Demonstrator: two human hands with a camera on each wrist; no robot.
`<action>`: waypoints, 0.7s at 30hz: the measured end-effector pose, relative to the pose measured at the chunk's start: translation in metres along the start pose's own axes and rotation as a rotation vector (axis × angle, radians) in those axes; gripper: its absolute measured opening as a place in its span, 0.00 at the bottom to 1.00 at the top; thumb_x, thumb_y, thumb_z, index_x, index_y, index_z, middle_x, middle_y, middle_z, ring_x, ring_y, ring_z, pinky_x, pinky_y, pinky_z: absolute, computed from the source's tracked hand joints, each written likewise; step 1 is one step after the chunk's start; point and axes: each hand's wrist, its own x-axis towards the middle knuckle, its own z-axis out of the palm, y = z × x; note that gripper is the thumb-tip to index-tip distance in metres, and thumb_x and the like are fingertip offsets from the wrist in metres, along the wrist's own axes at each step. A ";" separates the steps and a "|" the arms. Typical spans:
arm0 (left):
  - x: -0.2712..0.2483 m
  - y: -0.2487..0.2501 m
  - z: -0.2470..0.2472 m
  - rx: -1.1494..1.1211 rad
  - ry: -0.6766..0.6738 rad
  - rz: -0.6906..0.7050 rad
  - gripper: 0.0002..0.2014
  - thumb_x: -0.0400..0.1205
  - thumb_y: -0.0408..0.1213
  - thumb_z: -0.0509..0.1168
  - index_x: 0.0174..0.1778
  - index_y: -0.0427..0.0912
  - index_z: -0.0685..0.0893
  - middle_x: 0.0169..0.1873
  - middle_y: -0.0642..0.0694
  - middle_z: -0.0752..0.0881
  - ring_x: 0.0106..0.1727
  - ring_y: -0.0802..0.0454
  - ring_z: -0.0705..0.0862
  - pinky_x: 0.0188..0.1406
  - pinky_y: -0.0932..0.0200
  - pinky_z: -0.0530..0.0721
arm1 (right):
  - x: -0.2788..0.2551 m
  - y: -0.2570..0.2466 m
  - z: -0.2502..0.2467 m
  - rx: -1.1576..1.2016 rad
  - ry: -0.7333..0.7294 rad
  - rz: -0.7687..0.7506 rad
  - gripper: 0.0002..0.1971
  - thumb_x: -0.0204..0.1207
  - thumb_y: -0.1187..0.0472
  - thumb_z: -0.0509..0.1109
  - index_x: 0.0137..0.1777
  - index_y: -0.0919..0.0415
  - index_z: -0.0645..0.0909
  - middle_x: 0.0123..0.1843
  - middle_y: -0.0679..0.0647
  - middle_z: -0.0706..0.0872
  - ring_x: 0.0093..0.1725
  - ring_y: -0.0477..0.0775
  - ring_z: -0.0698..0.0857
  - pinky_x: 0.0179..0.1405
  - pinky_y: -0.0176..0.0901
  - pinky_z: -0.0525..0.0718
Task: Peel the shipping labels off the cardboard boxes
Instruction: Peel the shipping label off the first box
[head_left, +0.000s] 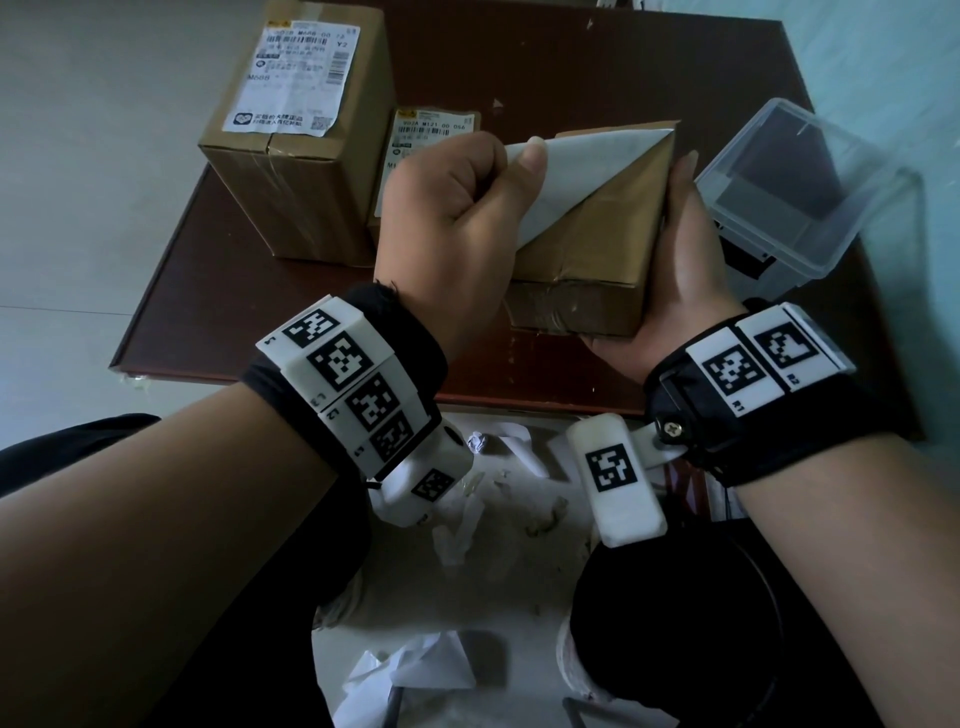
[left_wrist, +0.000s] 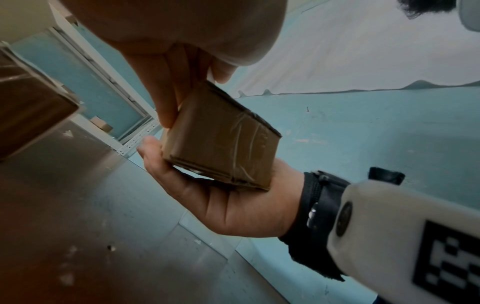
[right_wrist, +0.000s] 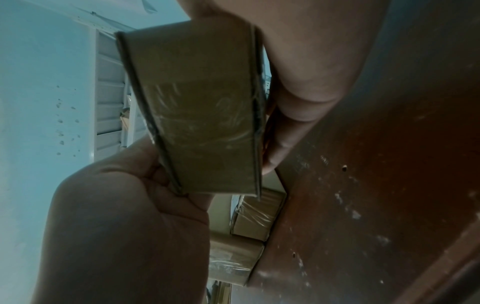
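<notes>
I am seeing my left hand (head_left: 457, 208) working as a closed grip, thumb and curled fingers pinching the lifted white corner of the shipping label (head_left: 566, 176), which is folding back in a triangle with its blank underside up while its far edge is still sticking to the box. My right hand (head_left: 675, 280) is cupping the small cardboard box (head_left: 587, 260) from the 3 o'clock side, its grip clamping the box between thumb on top and fingers underneath; the left wrist view is showing the palm under the box. The box is sitting at the centre of the brown desk (head_left: 218, 291). At 11 o'clock a taller box (head_left: 296, 171) is carrying a full label (head_left: 296, 78), and behind my left hand a third box (head_left: 415, 135) is mostly hiding, its print too small to read. A clear plastic container (head_left: 800, 192) is lying at 2 o'clock. Crumpled paper scraps (head_left: 467, 514) are lying on the floor below.
</notes>
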 end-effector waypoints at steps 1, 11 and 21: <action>0.000 0.000 0.000 0.002 -0.002 -0.001 0.23 0.87 0.38 0.67 0.27 0.35 0.71 0.22 0.54 0.64 0.26 0.60 0.62 0.28 0.63 0.62 | 0.000 0.000 0.000 -0.002 0.003 0.002 0.45 0.86 0.21 0.49 0.79 0.59 0.83 0.67 0.66 0.94 0.68 0.67 0.93 0.74 0.69 0.87; 0.000 0.001 0.001 -0.005 -0.001 -0.013 0.23 0.87 0.38 0.67 0.27 0.37 0.70 0.22 0.56 0.63 0.26 0.61 0.62 0.29 0.66 0.62 | -0.002 0.000 0.001 0.013 -0.005 -0.003 0.45 0.87 0.22 0.48 0.78 0.60 0.84 0.67 0.66 0.93 0.68 0.67 0.93 0.72 0.67 0.89; -0.002 0.001 0.002 -0.024 0.006 -0.019 0.22 0.87 0.37 0.67 0.27 0.36 0.71 0.22 0.55 0.63 0.26 0.62 0.62 0.28 0.64 0.62 | -0.002 0.000 0.000 0.011 -0.008 -0.010 0.45 0.87 0.22 0.48 0.79 0.59 0.83 0.68 0.66 0.93 0.68 0.67 0.93 0.73 0.69 0.88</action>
